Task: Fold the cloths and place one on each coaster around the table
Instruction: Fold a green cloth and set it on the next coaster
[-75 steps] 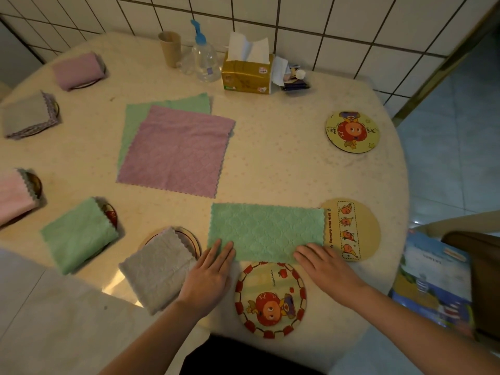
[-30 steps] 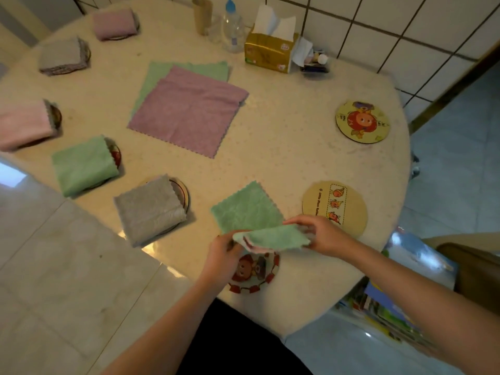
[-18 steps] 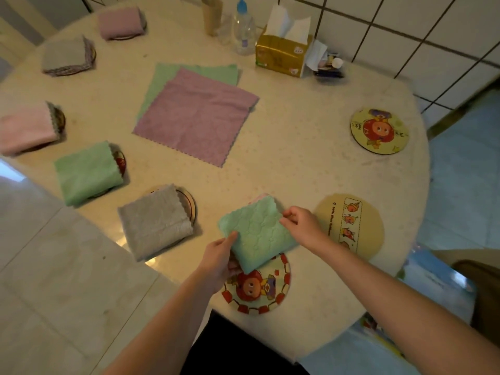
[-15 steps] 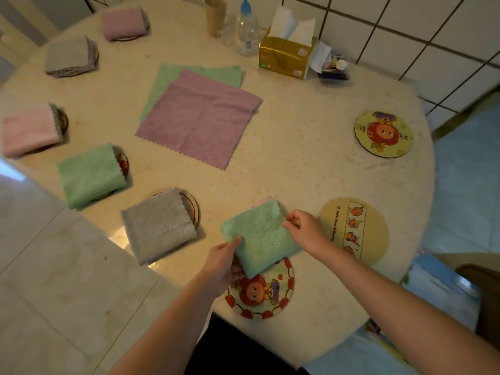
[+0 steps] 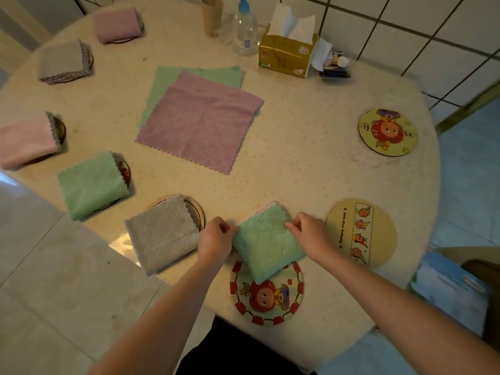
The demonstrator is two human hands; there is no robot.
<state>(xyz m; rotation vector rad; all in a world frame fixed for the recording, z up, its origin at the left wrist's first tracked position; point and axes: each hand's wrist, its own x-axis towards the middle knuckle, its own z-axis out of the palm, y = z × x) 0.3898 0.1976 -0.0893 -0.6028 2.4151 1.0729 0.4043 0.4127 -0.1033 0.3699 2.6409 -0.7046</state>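
Far left on the round table [image 5: 311, 163]: a folded pink cloth [image 5: 25, 140] on a coaster, mostly hiding it. Behind it, a folded grey cloth [image 5: 62, 62] on another coaster, and farther back a folded purple cloth [image 5: 116, 24] on one more. Nearer, a folded green cloth [image 5: 92, 184] over a coaster with only a red bit peeking out. Next, a second grey cloth [image 5: 163, 234], folded, half on its coaster and hanging over the table edge.

In the middle, two flat open cloths: a big purple cloth [image 5: 201, 120] lying on top of a flat green cloth [image 5: 167, 77], with green showing at the back and left.

At the front, a small green cloth [image 5: 266, 240], folded into a square, tilted like a diamond. Its near corner lies on the red coaster [image 5: 266, 300]; the rest sits on the table past it. Left hand [image 5: 215, 240] pinching the left corner with curled fingers. Right hand [image 5: 311, 232] pinching the right corner, fingers curled too.

Just right of that hand, a tan coaster [image 5: 361, 232] with little fruit pictures, bare. Farther back on the right, a yellow coaster [image 5: 388, 132], also bare.

Along the back by the tiled wall: a cup [image 5: 212, 14], a clear bottle [image 5: 244, 28] with a blue top, a gold tissue box [image 5: 286, 54].
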